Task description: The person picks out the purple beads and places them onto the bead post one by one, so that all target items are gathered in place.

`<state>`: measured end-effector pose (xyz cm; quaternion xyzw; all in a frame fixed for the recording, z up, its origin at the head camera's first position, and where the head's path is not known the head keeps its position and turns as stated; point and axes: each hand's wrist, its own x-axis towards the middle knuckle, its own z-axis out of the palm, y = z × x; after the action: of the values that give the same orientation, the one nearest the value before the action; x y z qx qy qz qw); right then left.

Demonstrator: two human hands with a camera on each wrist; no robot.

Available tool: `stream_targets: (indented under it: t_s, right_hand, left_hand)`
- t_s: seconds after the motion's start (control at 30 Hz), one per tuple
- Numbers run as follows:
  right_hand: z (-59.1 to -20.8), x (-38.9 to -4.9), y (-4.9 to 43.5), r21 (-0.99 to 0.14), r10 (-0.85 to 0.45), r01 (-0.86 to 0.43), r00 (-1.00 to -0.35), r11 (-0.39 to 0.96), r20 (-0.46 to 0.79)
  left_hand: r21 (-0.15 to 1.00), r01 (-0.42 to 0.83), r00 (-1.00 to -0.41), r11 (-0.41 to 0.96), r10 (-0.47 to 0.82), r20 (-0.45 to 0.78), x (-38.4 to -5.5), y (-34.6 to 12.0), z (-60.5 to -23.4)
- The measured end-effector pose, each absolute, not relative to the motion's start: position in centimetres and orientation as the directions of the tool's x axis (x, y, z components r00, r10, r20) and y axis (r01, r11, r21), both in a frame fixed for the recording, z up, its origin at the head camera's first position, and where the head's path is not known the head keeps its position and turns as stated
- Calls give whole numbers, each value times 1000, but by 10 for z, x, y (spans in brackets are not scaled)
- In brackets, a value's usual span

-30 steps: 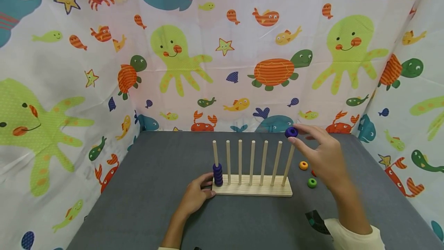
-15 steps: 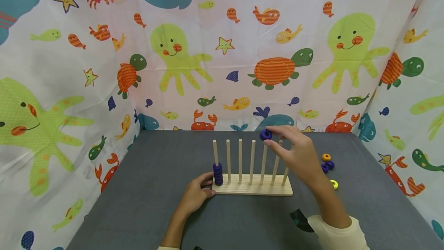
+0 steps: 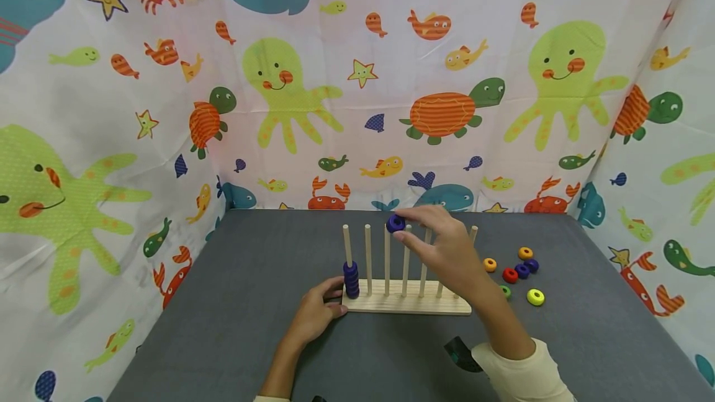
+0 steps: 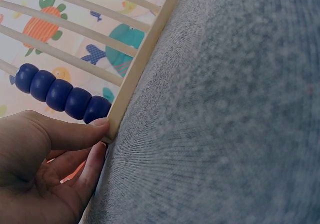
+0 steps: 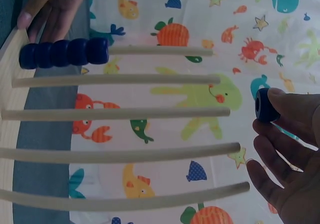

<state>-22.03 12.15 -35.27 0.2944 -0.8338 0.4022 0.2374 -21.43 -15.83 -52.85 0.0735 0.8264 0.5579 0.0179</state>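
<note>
A wooden peg rack with a row of upright rods stands on the grey table. Several dark blue beads are stacked on its leftmost rod. My left hand grips the left end of the base, its thumb along the edge beside the lowest bead. Between thumb and fingertips, my right hand pinches another blue bead. That bead is up at the height of the rod tops, near the third rod from the left in the head view. In the right wrist view it is apart from the rods.
Loose beads lie right of the rack: a red bead, a yellow bead, a partly hidden green bead, orange beads and blue beads. A sea-animal curtain hangs behind the table.
My right hand has carried the blue bead leftward, from above the rightmost rod to near the third rod. My left hand has stayed on the base.
</note>
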Motion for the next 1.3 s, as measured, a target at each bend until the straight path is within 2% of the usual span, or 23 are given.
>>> stream_targets:
  t_s: [0.3,0.83,1.3]
  right_hand:
    - [-352,-224,101,-550,-347,-696,-712,462,610]
    - [-355,-231,70,-532,-417,-705,-708,469,570]
    - [-354,-236,59,-526,-420,-701,-711,481,564]
  left_hand:
    - [934,120,-985,337,159,70,-214,-158,-528]
    - [940,112,-984,323,166,61,-216,-159,-529]
    - [940,110,-985,322,159,60,-215,-160,-529]
